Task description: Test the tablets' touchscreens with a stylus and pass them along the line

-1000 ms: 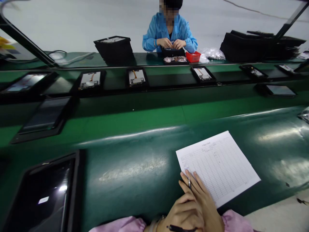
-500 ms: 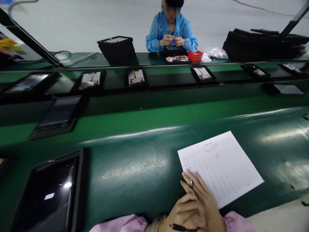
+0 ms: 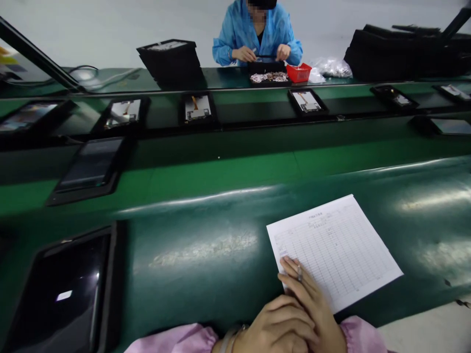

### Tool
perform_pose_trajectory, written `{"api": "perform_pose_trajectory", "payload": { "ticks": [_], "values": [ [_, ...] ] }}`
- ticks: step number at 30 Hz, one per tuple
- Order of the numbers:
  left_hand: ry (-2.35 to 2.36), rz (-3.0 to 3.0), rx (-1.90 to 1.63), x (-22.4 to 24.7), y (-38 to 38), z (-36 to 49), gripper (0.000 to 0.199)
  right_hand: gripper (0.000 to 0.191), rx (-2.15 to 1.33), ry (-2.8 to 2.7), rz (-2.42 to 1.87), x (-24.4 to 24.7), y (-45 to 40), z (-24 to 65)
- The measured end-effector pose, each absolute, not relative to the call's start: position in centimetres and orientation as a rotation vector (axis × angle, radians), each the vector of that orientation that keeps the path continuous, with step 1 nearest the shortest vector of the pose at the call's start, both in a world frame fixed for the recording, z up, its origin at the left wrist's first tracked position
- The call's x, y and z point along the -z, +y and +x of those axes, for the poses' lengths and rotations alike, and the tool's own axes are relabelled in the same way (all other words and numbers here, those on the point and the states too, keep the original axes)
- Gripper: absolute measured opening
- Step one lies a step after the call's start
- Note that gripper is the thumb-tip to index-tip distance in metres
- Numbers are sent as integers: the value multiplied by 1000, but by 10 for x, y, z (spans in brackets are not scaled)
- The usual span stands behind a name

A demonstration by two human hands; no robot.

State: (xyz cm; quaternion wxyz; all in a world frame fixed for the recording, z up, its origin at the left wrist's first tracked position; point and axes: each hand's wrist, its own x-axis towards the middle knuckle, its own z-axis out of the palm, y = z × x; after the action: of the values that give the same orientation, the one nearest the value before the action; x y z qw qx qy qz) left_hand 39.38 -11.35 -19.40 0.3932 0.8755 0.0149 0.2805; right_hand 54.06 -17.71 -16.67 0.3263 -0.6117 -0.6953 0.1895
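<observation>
On the lower left part of a printed grid sheet (image 3: 346, 245) rests my right hand (image 3: 318, 306), its fingers stretched out and a ring on one of them. My left hand (image 3: 281, 326) lies against the back of my right hand, at the bottom of the view, with its fingers bent and close together. Whatever its fingers may hold is hidden. A black-framed tablet (image 3: 59, 294) lies to the left of my hands on the green bench (image 3: 191, 289).
Across the green line (image 3: 221, 169), a person in blue (image 3: 259, 37) works by a red bin (image 3: 299, 72). Opened devices in trays (image 3: 197, 107) line the far strip. A dark-screened tablet (image 3: 91, 164) lies mid-left. Black tray stacks (image 3: 171, 63) stand on the far bench.
The black pen-like object seen by my left hand is out of view. My fingers have shifted slightly on the sheet. The other person's hands have moved apart. The view has tilted slightly.
</observation>
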Motion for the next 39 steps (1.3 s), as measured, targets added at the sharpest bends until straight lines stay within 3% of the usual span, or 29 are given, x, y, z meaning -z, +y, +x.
{"api": "perform_pose_trajectory", "payload": {
  "ticks": [2, 6, 11, 17, 25, 33, 39],
  "values": [
    [52, 2043, -805, 186, -108, 395, 35, 37, -546, -1518, -1696, 161, -180, 556],
    [122, 1882, -681, 159, -96, 402, 14, 20, -232, -1200, -1854, 153, -183, 607],
    [253, 1990, -445, 146, -94, 410, 17, 15, -113, -1491, -1858, 157, -184, 657],
    [212, 1983, -618, 169, -103, 414, 12, 15, -103, -1585, -1862, 163, -186, 659],
    [258, 1990, -489, 156, -97, 416, 1, 14, -159, -1586, -1796, 162, -188, 660],
    [302, 1955, -478, 154, -96, 417, 6, 14, -101, -1470, -1825, 160, -186, 659],
    [234, 2006, -701, 167, -101, 420, 12, 13, -111, -1451, -1830, 160, -187, 659]
  ]
}}
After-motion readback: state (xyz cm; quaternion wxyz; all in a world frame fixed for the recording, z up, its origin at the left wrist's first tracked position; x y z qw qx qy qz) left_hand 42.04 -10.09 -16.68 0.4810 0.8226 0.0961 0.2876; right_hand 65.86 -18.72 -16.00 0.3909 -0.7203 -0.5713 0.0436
